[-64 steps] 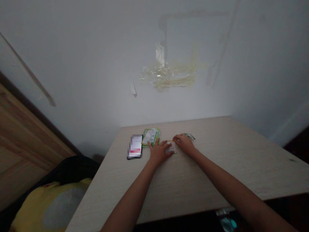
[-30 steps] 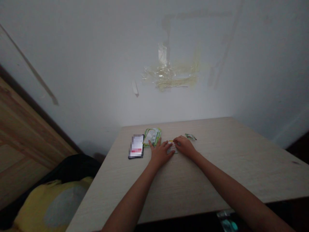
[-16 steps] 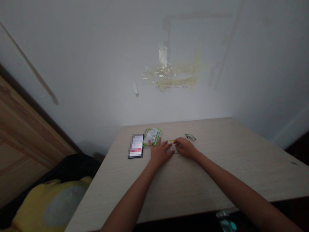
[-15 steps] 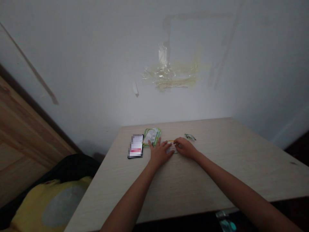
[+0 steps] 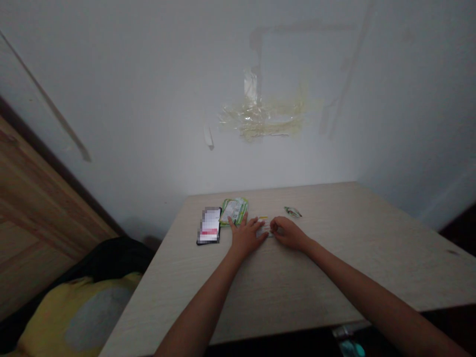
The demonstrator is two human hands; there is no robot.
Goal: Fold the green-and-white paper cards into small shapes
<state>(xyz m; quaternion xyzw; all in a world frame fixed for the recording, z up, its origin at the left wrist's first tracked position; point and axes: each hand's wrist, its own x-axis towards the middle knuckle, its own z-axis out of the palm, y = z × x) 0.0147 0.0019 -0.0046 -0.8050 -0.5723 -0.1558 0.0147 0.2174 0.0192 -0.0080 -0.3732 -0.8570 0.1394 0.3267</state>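
Observation:
My left hand (image 5: 248, 236) lies on the table with its fingers spread. Its thumb and fingertips rest on a small, flat, white printed piece with a yellow strip (image 5: 264, 226), which they partly cover; I cannot tell if it is a card or a packet. At that piece's right edge is my right hand (image 5: 289, 233), fingers curled and pinched together. What is between those fingertips is hidden. Just beyond my left fingers lies a stack of green and white packets (image 5: 234, 210).
A phone with a lit, blurred screen (image 5: 210, 225) lies left of the packets. A small crumpled green and white wrapper (image 5: 293, 212) is behind my right hand. The pale wooden table (image 5: 334, 218) meets a taped wall (image 5: 148, 99). A yellow plush-like thing (image 5: 52, 312) sits lower left.
My right hand has shifted slightly right and its fingers have curled in more, uncovering a little of the white piece. My left hand stays in place.

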